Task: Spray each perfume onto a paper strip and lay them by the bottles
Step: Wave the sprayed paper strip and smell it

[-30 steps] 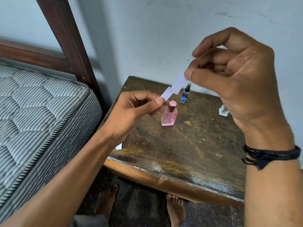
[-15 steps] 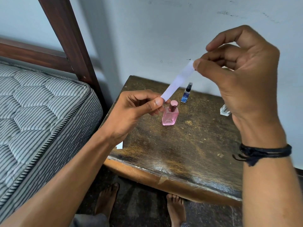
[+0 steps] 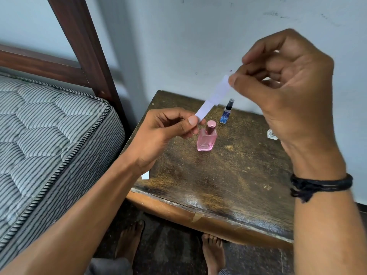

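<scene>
Pinching the paper strip (image 3: 213, 100) between left hand (image 3: 164, 133) and right hand (image 3: 286, 84) above the pink perfume bottle (image 3: 206, 138), I should hold it taut, fingertips clear of the spray.

We find the table (image 3: 218, 175) set against the wall (image 3: 188, 46), with the mattress (image 3: 49, 135) to its left and the bedpost (image 3: 85, 46) rising between mattress and wall. On the table, the nearer bottle (image 3: 206, 138) stands left of centre, the slim bottle (image 3: 227, 112) just behind it to the right, and a third bottle (image 3: 271, 134) well to the right, partly behind our right hand (image 3: 288, 86). Above the bottles, our left hand (image 3: 164, 133) pinches the lower end of the paper strips (image 3: 214, 98) and the right hand the upper end. A paper scrap (image 3: 145, 175) lies at the table's left edge, under our left wrist.
</scene>
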`<state>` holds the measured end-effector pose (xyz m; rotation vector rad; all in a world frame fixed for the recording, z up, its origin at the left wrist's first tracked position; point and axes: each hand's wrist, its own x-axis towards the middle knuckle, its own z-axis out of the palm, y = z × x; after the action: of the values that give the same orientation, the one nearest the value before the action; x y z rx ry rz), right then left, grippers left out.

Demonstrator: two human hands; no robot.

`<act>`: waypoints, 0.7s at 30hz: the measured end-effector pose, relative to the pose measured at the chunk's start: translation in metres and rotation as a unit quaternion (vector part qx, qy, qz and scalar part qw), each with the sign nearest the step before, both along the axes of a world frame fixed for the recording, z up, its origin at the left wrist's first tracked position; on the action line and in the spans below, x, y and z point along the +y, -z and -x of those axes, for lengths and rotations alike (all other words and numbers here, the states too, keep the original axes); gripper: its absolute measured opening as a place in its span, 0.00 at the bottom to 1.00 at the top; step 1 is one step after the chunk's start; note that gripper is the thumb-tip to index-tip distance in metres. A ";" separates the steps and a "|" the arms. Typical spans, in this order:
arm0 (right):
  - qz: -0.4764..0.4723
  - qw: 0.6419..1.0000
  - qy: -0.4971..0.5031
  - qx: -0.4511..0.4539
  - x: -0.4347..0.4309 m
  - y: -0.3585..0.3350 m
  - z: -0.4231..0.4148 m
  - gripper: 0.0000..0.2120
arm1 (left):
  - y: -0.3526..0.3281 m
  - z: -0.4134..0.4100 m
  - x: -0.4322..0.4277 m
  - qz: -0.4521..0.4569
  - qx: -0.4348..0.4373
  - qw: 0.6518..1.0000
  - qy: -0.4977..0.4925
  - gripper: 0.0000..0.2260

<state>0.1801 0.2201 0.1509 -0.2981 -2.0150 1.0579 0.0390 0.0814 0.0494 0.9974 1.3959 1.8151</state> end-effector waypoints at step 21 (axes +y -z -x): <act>0.008 0.999 0.043 0.001 0.007 0.016 0.008 0.13 | 0.010 0.017 -0.004 0.020 0.019 0.999 0.024 0.05</act>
<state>0.1722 0.2276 0.1351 -0.3874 -1.9747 1.0213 0.0222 0.0778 0.0390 1.0394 1.4140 1.7355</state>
